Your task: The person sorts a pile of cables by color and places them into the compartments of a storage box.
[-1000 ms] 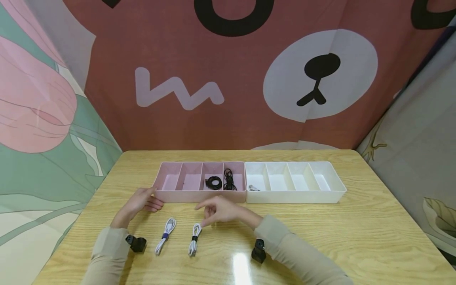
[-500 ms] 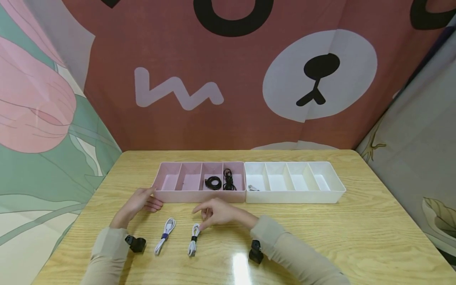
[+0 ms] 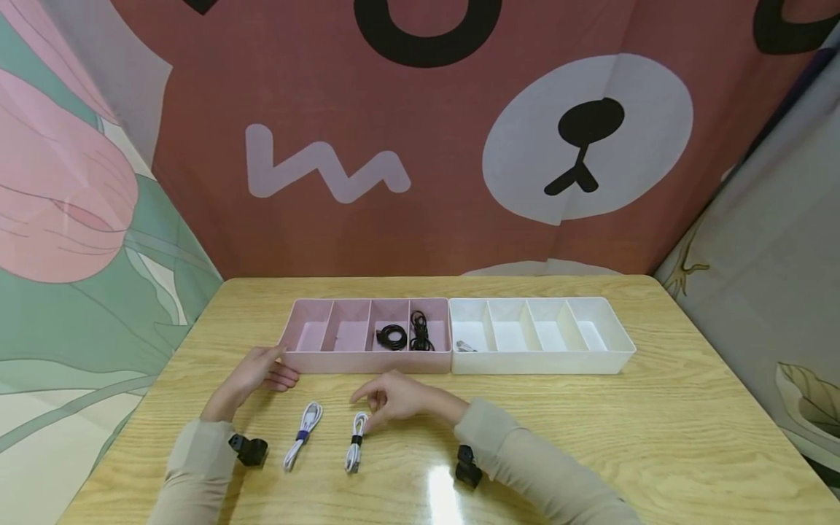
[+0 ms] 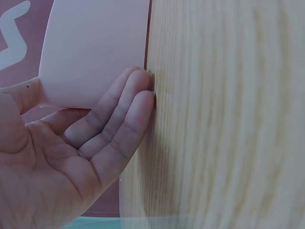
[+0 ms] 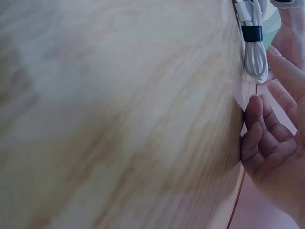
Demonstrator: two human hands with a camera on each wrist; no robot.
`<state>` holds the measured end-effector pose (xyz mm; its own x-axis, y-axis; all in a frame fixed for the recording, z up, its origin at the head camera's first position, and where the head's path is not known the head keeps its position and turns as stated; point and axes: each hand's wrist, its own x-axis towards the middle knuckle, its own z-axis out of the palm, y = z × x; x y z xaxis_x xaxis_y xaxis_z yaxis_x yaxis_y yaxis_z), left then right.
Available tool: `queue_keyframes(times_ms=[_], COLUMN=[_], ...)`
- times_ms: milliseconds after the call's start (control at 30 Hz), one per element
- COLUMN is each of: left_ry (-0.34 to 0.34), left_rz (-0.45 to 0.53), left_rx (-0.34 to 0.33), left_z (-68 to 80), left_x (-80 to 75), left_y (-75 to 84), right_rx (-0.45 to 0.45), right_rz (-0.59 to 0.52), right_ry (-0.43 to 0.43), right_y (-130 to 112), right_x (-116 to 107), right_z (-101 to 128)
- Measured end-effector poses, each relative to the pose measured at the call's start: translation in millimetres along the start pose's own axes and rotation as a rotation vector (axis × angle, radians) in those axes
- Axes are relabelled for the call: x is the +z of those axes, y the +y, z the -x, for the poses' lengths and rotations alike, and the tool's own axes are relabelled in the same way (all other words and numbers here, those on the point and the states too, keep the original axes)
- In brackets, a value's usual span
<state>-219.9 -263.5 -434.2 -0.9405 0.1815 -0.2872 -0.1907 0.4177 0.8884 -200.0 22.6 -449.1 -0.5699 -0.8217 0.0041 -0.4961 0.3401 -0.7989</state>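
Head view gives us both arms reaching forward from the near edge. We see the left hand at the near left corner of the pink box, touching it, its fingers loosely bent and a little spread beside the near wall, close to the tabletop. The right hand comes in from the right, wrist bent left, its thumb lowered to the far right side of a white cable with a black strap. Its index finger points left, apart from the thumb, and the other fingers bend inward; we cannot tell whether the thumb touches the cable. That cable lies on the table in front of the pink box, and to its left lies another with a dark blue strap.

The surface is pale wood-grained table, with glare near us. Against the pink box's right end stands the white box. Two black cables sit in the pink box's two right compartments. Beyond, we face a reddish-brown cloth with a cartoon muzzle, between a flowered cloth on the left and a greyish one on the right.
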Motion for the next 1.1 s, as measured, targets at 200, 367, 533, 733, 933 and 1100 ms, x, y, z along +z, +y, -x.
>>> queue_keyframes(times_ms=[200, 367, 533, 733, 933, 1100], left_ry=[0.0, 0.003, 0.006, 0.0, -0.01, -0.003], left_rz=[0.006, -0.001, -0.009, -0.006, 0.005, 0.008], left_rx=[0.005, 0.0, -0.007, -0.003, 0.005, -0.005], left_z=[-0.1, -1.9, -2.8, -1.7, -0.6, -1.9], left_x=[-0.3, -0.7, -1.2, -0.7, -0.8, -1.1], left_y=[-0.2, -1.7, -2.7, -1.6, -0.7, -2.0], right_rx=[-0.01, -0.01, -0.024, 0.014, 0.023, 0.008], right_rz=[0.043, 0.119, 0.18, 0.202, 0.17, 0.147], right_ry=[-0.001, -0.013, -0.016, -0.012, -0.007, 0.008], right_y=[2.9, 2.5, 1.3, 1.6, 2.1, 1.7], right_x=[3.2, 4.5, 5.3, 6.2, 6.0, 4.6], right_z=[-2.4, -3.5, -4.2, -4.6, -4.3, -3.4])
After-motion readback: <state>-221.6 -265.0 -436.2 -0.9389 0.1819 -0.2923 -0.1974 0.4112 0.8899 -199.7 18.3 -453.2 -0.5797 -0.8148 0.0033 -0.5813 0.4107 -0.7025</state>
